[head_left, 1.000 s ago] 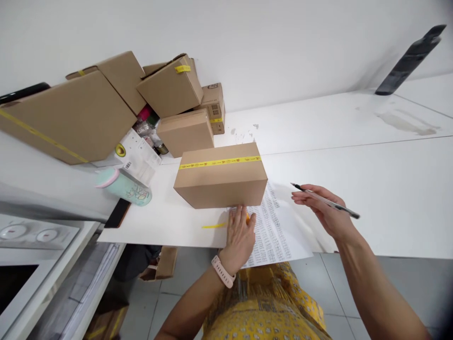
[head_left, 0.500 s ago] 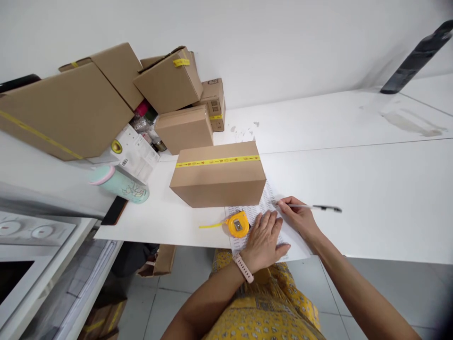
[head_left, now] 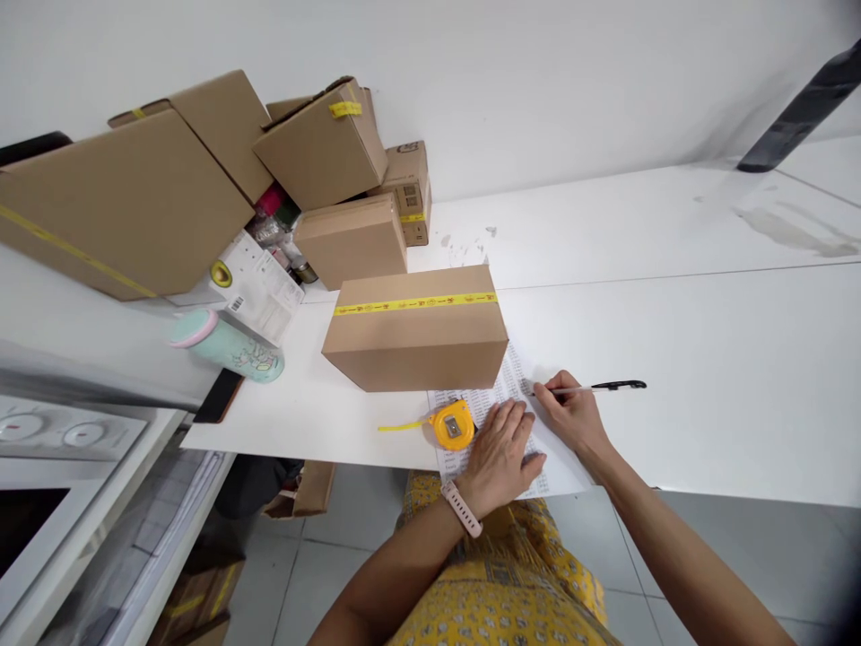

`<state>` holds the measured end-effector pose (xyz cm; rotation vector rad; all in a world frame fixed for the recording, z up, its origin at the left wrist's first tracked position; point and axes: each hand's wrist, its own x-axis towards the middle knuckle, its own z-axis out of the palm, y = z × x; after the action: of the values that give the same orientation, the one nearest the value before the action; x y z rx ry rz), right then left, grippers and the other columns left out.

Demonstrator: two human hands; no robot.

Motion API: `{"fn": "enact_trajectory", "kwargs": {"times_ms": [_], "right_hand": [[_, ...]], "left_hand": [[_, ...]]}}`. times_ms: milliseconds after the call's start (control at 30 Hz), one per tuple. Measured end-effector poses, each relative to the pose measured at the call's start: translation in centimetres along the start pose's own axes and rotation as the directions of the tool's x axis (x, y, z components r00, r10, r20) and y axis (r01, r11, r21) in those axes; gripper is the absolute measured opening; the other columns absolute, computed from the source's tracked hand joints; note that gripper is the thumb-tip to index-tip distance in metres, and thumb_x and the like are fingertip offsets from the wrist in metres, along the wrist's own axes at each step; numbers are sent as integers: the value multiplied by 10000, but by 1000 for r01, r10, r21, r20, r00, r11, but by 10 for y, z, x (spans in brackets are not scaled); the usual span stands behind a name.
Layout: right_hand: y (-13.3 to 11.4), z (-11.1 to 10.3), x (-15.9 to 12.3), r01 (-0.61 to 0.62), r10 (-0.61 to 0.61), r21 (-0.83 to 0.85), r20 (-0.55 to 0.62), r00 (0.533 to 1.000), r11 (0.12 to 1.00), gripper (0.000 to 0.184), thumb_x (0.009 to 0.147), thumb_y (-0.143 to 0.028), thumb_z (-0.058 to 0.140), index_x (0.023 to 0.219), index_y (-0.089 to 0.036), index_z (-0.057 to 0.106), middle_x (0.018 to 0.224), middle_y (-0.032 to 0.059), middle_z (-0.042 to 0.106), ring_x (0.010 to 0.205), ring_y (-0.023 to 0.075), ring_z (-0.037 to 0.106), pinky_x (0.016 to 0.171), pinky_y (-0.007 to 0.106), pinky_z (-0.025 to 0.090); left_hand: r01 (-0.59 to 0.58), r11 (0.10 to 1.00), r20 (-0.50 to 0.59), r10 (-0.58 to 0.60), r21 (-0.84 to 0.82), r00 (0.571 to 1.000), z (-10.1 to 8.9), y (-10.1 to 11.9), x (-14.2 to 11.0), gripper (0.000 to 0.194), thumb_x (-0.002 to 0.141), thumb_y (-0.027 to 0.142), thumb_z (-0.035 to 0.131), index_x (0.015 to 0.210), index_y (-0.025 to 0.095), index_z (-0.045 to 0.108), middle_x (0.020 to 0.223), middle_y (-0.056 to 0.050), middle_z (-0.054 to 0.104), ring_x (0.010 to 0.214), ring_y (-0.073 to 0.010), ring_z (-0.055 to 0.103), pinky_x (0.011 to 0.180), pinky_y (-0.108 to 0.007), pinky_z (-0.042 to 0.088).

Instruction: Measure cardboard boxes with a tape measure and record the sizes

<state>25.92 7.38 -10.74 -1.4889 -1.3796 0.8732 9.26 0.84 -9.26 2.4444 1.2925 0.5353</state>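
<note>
My left hand lies flat on a printed sheet of paper, its fingers stretched out. In my right hand is a pen, pinched with its tip down at the right part of the sheet. A yellow tape measure rests on the paper just left of my left hand, with a short length of yellow blade pulled out to the left. Behind these, a closed cardboard box with yellow printed tape along its top covers the far part of the sheet.
More cardboard boxes are piled at the back left against the wall. A mint tumbler lies tilted beside a white carton. At far right stands a dark bottle. A white appliance with knobs is at lower left.
The pen and my right hand have shifted very slightly, the pen's back end dipping a little toward me. My left hand, the tape measure and the box stay in place.
</note>
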Motion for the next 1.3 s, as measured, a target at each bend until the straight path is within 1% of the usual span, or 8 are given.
{"fn": "enact_trajectory", "kwargs": {"times_ms": [200, 433, 633, 767, 933, 1200, 1300], "right_hand": [[-1, 1, -1, 18, -18, -20, 10, 1000, 1000, 325, 851, -429, 643, 669, -213, 481, 551, -35, 475, 496, 108, 417, 479, 250, 325], [1, 1, -1, 31, -31, -31, 17, 999, 999, 328, 859, -435, 631, 668, -213, 485, 561, -34, 472, 510, 110, 404, 485, 251, 321], [2, 4, -1, 76, -76, -27, 27, 997, 997, 334, 864, -437, 625, 664, -214, 477, 546, -38, 440, 510, 107, 370, 474, 250, 294], [3, 4, -1, 71, -71, -28, 13, 997, 997, 330, 864, -427, 623, 662, -214, 473, 545, -38, 439, 507, 105, 362, 469, 250, 287], [3, 3, -1, 80, -80, -30, 21, 997, 996, 324, 855, -417, 629, 656, -217, 469, 539, -45, 423, 501, 105, 357, 468, 255, 275], [-2, 1, -2, 29, -30, -37, -23, 999, 999, 314, 856, -407, 629, 658, -214, 482, 555, -37, 466, 514, 110, 393, 489, 258, 312], [-1, 0, -1, 33, -34, -44, -23, 999, 999, 330, 859, -425, 632, 653, -215, 482, 555, -32, 473, 516, 114, 402, 491, 260, 322]], "left_hand": [[-4, 1000, -22, 3, -23, 1000, 2, -1, 0, 528, 961, 386, 548, 1400, 113, 442, 1528, -173, 449, 1474, -306, 334, 1238, -505, 268], [0, 1000, -22, 0, -17, 1000, 2, -2, 1, 525, 962, 375, 554, 1393, 90, 456, 1526, -173, 454, 1472, -296, 340, 1247, -480, 262], [-5, 1000, -25, 4, -16, 1000, 3, -2, 1, 529, 962, 377, 550, 1396, 91, 452, 1527, -172, 452, 1473, -298, 336, 1244, -486, 266], [-7, 1000, -24, 7, -21, 1000, 3, -2, 0, 527, 964, 380, 548, 1395, 92, 452, 1527, -178, 450, 1472, -304, 339, 1239, -500, 273], [-10, 1000, -26, 9, -20, 1000, 3, -2, 0, 526, 962, 375, 551, 1394, 92, 452, 1522, -178, 457, 1472, -302, 340, 1241, -492, 271], [-5, 1000, -13, 5, -12, 1000, 3, -2, 1, 526, 968, 380, 539, 1402, 97, 445, 1536, -172, 440, 1477, -297, 330, 1245, -483, 256], [-6, 1000, -19, 5, -16, 1000, 3, -2, 0, 525, 971, 384, 534, 1403, 100, 444, 1536, -172, 441, 1476, -300, 332, 1242, -492, 259]]}}
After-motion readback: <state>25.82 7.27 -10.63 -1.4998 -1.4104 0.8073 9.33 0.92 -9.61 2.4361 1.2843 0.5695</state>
